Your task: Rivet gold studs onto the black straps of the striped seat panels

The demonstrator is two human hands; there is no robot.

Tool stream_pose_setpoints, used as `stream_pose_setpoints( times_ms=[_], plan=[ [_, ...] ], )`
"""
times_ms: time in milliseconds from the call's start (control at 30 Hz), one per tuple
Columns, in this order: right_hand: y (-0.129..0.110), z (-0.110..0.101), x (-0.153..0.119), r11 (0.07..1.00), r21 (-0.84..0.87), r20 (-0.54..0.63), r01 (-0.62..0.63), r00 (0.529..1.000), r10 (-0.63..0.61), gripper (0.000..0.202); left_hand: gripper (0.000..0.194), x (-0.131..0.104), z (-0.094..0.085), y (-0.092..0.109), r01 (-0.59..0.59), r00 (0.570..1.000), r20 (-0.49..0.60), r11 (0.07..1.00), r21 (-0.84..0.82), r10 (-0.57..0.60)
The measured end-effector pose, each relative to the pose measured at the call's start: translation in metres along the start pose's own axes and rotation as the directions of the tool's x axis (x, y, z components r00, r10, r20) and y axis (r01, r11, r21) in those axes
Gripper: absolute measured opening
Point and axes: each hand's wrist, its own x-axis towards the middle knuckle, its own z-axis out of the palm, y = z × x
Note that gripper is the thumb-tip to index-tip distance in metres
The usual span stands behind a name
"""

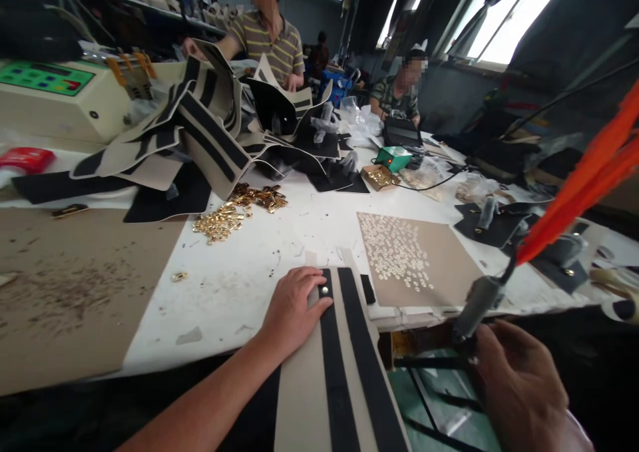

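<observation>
My left hand [294, 309] holds a beige panel with two black stripes [347, 359] against the table's front edge. Its thumb and forefinger lie on either side of a small shiny metal stud [325, 290] in the left stripe. The panel's near end reaches down past the table edge. At the lower right, my right hand [524, 379] is closed with curled fingers, right by the lower end of a grey cylindrical tool [480, 305]. That tool hangs from an orange cord [579, 186]. What the right fingers hold, if anything, is hidden.
Gold metal fittings [219, 224] lie in a pile; small metal rings [397, 245] cover a brown sheet [456, 265]. Striped panels [210, 132] are heaped at the back left beside a machine with a green control face [44, 77]. Two people [272, 39] sit or stand beyond the table.
</observation>
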Motion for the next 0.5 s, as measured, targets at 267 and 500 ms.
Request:
stream_pose_setpoints(
  times_ms=[267,500],
  plan=[
    [0.055,0.034,0.081,0.999,-0.050,0.124,0.002,0.992,0.004,0.081,0.028,0.004,0.000,-0.005,-0.051,0.999,-0.003,0.999,0.013,0.051],
    [0.048,0.040,0.089,0.994,0.107,0.165,-0.019,0.986,0.001,0.057,0.027,0.004,-0.003,-0.002,-0.029,1.000,0.008,1.000,0.006,0.029]
  ],
)
